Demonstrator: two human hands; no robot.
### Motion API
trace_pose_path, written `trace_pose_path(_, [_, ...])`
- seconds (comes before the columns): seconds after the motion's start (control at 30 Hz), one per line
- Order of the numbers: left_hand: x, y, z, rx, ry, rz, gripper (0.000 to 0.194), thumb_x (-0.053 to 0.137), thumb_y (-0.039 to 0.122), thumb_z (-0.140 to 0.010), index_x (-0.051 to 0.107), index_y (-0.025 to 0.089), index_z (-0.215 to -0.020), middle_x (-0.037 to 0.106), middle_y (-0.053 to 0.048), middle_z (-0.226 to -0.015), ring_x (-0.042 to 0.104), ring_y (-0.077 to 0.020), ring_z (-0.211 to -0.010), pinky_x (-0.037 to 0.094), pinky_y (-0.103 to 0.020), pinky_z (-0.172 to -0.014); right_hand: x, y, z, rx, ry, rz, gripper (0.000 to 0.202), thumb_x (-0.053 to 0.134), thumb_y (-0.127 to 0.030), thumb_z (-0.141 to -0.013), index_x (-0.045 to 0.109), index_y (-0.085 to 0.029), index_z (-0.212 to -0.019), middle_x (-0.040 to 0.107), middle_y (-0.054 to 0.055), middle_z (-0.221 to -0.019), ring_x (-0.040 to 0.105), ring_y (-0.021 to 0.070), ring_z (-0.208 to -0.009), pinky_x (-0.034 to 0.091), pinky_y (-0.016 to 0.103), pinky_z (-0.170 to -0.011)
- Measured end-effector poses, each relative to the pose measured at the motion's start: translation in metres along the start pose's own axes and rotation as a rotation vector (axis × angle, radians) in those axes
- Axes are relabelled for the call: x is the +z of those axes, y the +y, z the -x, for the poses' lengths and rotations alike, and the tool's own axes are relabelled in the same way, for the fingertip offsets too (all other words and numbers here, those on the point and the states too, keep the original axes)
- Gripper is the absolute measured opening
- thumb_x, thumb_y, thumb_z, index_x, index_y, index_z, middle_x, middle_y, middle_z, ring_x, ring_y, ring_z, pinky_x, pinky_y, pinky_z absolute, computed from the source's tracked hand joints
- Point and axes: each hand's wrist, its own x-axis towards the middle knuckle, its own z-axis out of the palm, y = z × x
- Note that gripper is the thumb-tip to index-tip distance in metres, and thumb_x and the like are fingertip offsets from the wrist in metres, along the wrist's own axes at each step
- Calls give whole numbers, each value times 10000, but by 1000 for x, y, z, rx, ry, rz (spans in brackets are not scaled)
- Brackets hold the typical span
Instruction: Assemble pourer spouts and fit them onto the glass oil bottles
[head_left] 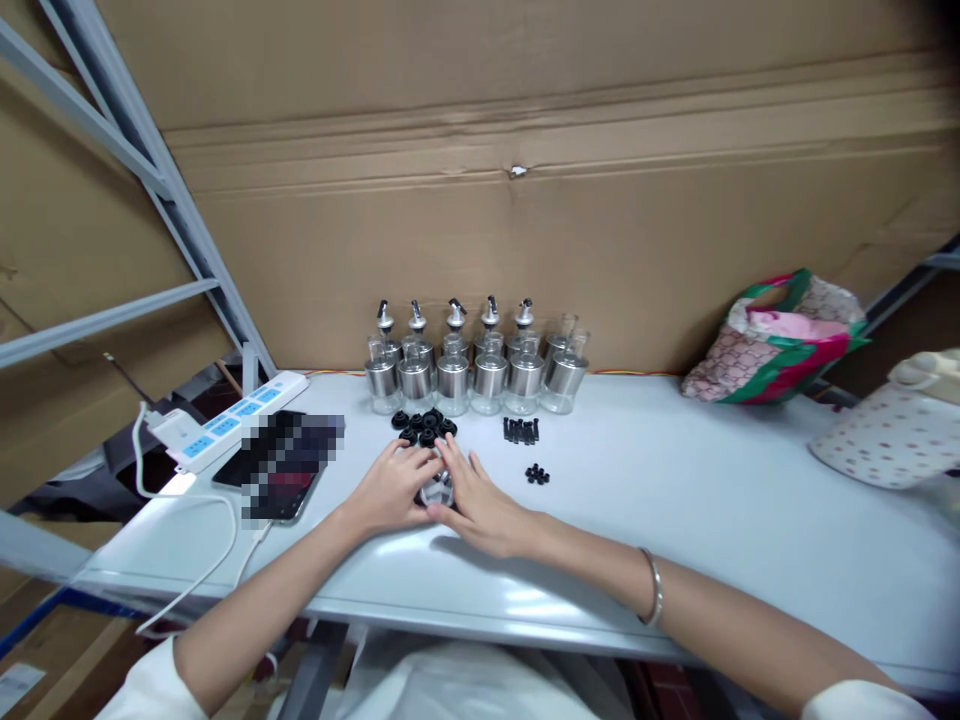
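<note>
My left hand and my right hand meet around a small pile of silvery-grey parts near the table's front edge. Fingers of both hands curve over the pile and partly cover it. Just behind them lies a cluster of black round caps. To the right are several thin black pieces in a row and a small group of black bits. Glass bottles with metal sleeves stand in rows at the back; several rear ones carry silver pour spouts.
On the left of the white table lie a power strip, phones and a white cable. A patterned bag and a dotted white container stand at the right. Cardboard rises behind.
</note>
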Motion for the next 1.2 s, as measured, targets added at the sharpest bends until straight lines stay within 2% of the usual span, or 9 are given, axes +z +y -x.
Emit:
trace_pose_path(0.27, [4, 0, 1, 20, 62, 26, 688, 496, 664, -755, 531, 146, -1206, 600, -163, -1191, 560, -299, -1089, 360, -482, -994, -12, -6, 4, -68, 3, 115, 978, 372, -670, -860, -58, -56, -1489, -103, 247, -1539, -144, 294, -1426, -14, 579, -1138])
trace_pose_path(0.37, [6, 6, 1, 33, 100, -16, 710, 501, 673, -763, 523, 149, -1242, 558, -184, -1265, 513, -317, -1177, 339, -498, -1016, -26, -5, 4, -143, 117, 139, 944, 381, -668, -858, -25, -102, -1496, -71, 234, -1551, -101, 304, -1437, 10, 599, -1131])
trace_pose_path(0.5, [3, 15, -1, 118, 76, -73, 580, 471, 574, -855, 492, 204, -1301, 504, -162, -1364, 437, -321, -1284, 309, -508, -1034, -70, 5, -9, -240, 596, 87, 681, 372, -553, -915, 149, -216, -1464, 98, 163, -1568, 88, 256, -1453, 116, 563, -1149])
trace_pose_path(0.6, [1, 18, -3, 170, 36, -86, 468, 453, 499, -894, 528, 202, -1248, 528, -144, -1349, 433, -309, -1298, 303, -497, -1044, -127, 27, -28, -134, 1068, -23, 524, 451, -368, -904, 284, -205, -1373, 319, 171, -1472, 294, 220, -1387, 246, 478, -1138])
trace_pose_path(0.63, [1, 19, -3, 180, 33, -88, 431, 447, 474, -904, 545, 192, -1215, 544, -142, -1330, 440, -307, -1294, 308, -495, -1042, -147, 37, -35, -63, 1131, -86, 518, 466, -303, -886, 287, -189, -1359, 363, 181, -1436, 359, 216, -1349, 292, 460, -1117])
trace_pose_path(0.73, [0, 18, -4, 185, 45, -97, 313, 425, 372, -931, 577, 183, -1128, 584, -130, -1277, 475, -288, -1267, 338, -479, -1027, -199, 69, -57, 198, 1070, -161, 508, 544, -180, -788, 378, -120, -1264, 454, 213, -1344, 445, 236, -1275, 375, 417, -1048])
trace_pose_path(0.8, [-1, 18, -4, 178, 58, -113, 276, 419, 329, -935, 583, 184, -1102, 600, -123, -1253, 496, -278, -1248, 352, -474, -1024, -217, 87, -68, 281, 1007, -187, 497, 641, -191, -709, 462, -81, -1160, 552, 229, -1200, 558, 270, -1118, 451, 426, -943])
trace_pose_path(1.0, [2, 44, -2, 300, 179, -163, 329, 455, 297, -908, 532, 166, -1199, 554, -140, -1328, 441, -282, -1306, 247, -521, -1119, -211, 118, -90, 376, 894, -194, 176, 650, -273, -719, 551, -130, -691, 609, 68, -687, 608, 163, -695, 493, 324, -690])
trace_pose_path(1.2, [19, 81, -10, 431, 223, 46, 292, 467, 228, -880, 531, 171, -1160, 580, -110, -1293, 411, -241, -1327, 246, -463, -1151, -217, 103, -90, 325, 1136, -31, 211, 616, -369, -768, 553, -176, -710, 618, 99, -727, 625, 235, -799, 490, 419, -778])
